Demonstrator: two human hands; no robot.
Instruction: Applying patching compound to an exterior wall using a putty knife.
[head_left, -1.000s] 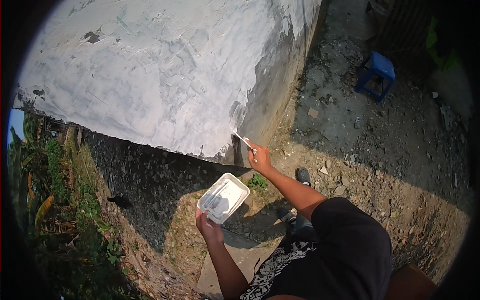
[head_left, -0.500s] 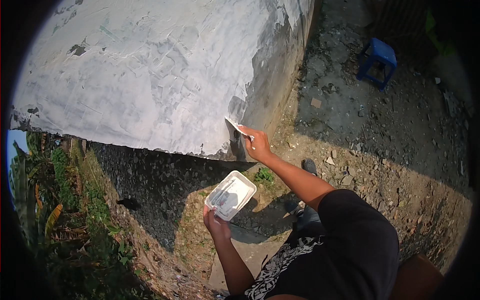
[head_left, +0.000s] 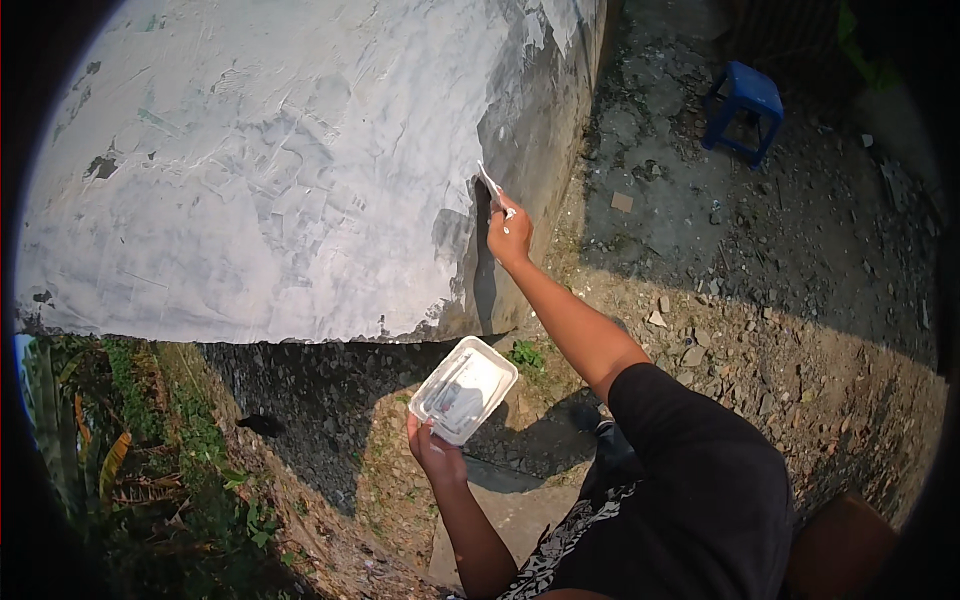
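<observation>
My right hand is closed round a thin putty knife, whose edge is at the wall's corner. White smears mark the fingers. The wall carries a rough white coat, with bare grey cement showing along its right edge. Lower down, my left hand grips the near end of a white rectangular plastic tub. White paste lies inside the tub, partly in shadow. The tub is held apart from the wall, below its bottom edge.
A blue plastic stool stands on the shaded ground at the upper right. Stony ground with loose rocks runs along the right. Green plants grow at the lower left. A small flat brown piece lies near the wall.
My right hand has moved up along the wall's corner with the putty knife, and the blade now points more upward. The tub in my left hand has barely shifted.
</observation>
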